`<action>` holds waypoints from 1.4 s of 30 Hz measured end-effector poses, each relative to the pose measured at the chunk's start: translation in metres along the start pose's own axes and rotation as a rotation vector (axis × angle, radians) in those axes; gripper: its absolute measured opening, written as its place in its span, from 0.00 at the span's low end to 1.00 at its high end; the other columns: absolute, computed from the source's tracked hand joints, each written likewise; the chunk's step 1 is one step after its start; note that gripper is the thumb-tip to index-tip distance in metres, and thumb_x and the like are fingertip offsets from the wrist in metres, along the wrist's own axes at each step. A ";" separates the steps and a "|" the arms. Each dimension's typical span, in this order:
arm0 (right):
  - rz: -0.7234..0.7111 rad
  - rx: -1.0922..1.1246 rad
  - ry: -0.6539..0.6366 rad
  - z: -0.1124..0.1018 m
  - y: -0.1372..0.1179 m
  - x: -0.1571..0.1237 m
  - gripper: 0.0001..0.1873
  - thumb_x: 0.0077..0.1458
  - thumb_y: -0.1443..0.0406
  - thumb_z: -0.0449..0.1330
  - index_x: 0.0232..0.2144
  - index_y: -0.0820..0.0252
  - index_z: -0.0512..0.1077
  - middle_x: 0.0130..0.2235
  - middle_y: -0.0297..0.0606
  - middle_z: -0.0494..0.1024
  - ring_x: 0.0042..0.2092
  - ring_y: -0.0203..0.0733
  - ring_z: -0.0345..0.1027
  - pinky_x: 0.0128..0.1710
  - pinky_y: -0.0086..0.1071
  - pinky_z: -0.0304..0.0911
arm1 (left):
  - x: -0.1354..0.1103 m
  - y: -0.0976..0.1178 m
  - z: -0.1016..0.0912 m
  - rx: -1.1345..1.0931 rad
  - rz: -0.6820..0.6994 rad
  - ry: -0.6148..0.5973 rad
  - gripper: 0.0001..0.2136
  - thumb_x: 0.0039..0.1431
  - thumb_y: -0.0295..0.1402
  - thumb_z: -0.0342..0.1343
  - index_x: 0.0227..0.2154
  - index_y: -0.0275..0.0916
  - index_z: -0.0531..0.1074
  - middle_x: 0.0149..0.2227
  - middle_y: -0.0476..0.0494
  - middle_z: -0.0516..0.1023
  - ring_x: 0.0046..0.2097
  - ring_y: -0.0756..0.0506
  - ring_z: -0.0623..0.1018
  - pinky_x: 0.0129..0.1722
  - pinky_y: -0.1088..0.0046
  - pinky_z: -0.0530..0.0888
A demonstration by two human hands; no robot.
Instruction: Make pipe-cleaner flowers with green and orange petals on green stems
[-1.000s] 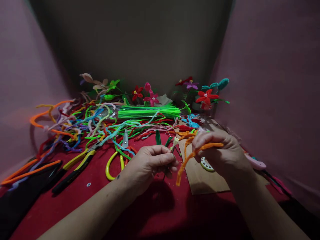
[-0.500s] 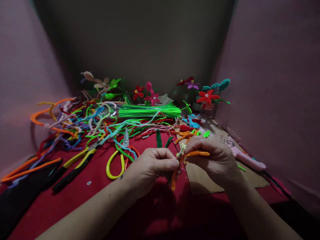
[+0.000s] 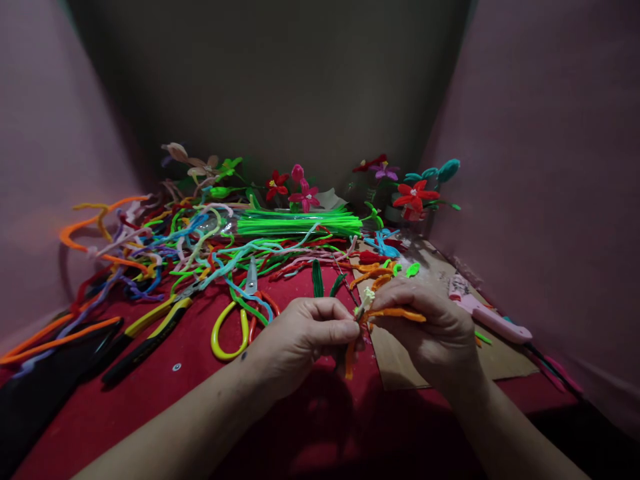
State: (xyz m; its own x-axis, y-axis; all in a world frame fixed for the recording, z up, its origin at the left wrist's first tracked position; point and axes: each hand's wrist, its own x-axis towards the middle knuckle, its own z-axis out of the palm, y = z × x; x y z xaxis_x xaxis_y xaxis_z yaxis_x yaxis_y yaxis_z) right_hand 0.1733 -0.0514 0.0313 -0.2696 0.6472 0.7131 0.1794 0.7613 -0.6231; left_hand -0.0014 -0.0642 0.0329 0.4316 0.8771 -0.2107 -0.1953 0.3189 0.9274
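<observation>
My left hand (image 3: 306, 333) is closed in a pinch on a thin stem with a small pale yellow tuft (image 3: 367, 297) at its top. My right hand (image 3: 429, 325) is closed on an orange pipe cleaner (image 3: 395, 313), pressing it against the stem just below the tuft. One end of the orange pipe cleaner hangs down between my hands to about (image 3: 349, 363). Both hands hover over the red cloth (image 3: 200, 380), at the left edge of a brown cardboard sheet (image 3: 400, 363).
Yellow-handled scissors (image 3: 235, 320) and yellow-black pliers (image 3: 150, 333) lie left of my hands. A heap of coloured pipe cleaners (image 3: 175, 247) and a bright green bundle (image 3: 297, 223) fill the back. Finished pipe-cleaner flowers (image 3: 413, 193) stand behind. A pink glue gun (image 3: 487, 317) lies right.
My right hand came left with the orange pipe cleaner and met my left hand. The pipe cleaner now lies against the stem under the tuft, its hanging end drawn up shorter.
</observation>
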 end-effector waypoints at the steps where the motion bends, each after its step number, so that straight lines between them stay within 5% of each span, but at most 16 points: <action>1: 0.000 -0.009 0.007 0.000 0.000 0.000 0.07 0.50 0.73 0.60 0.30 0.56 0.70 0.29 0.33 0.73 0.33 0.37 0.67 0.32 0.32 0.64 | 0.000 0.000 0.000 0.000 -0.003 0.002 0.06 0.46 0.31 0.60 0.21 0.35 0.70 0.22 0.47 0.73 0.24 0.50 0.72 0.23 0.75 0.68; 42: -0.044 0.027 0.112 0.010 0.003 -0.010 0.15 0.49 0.78 0.58 0.35 0.55 0.70 0.32 0.33 0.71 0.36 0.35 0.66 0.36 0.31 0.62 | 0.002 0.000 -0.002 0.035 0.019 -0.015 0.04 0.44 0.28 0.59 0.21 0.34 0.70 0.21 0.48 0.74 0.17 0.54 0.68 0.17 0.79 0.64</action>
State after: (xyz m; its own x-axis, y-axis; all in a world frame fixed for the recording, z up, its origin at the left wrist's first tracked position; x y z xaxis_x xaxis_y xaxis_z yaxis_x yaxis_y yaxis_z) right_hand 0.1674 -0.0562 0.0191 -0.1689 0.6149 0.7703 0.1434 0.7885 -0.5981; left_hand -0.0023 -0.0614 0.0321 0.4414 0.8773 -0.1883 -0.1730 0.2891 0.9415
